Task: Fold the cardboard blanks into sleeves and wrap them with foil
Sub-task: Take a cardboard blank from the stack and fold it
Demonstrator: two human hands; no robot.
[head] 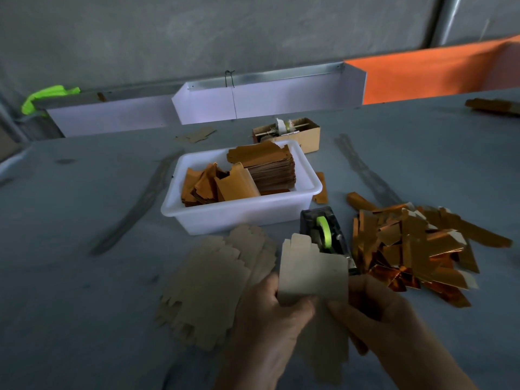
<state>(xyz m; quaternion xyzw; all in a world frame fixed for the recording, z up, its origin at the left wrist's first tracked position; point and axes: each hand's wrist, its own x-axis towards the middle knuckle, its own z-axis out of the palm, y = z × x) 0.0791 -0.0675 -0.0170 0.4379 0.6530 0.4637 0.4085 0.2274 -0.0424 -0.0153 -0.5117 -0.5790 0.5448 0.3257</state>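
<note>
I hold one pale cardboard blank (312, 273) upright above the table, partly folded along a crease. My left hand (270, 313) grips its left lower edge with the thumb across the front. My right hand (380, 313) pinches its right lower edge. A fanned stack of flat blanks (213, 288) lies on the table just left of my hands. A heap of shiny copper foil-wrapped sleeves (416, 249) lies to the right.
A black tape dispenser (323, 229) with green tape stands right behind the held blank. Behind it a white tub (242, 215) holds orange foil sheets and a stack of brown pieces. A small cardboard box (306, 136) sits farther back. White trays line the wall.
</note>
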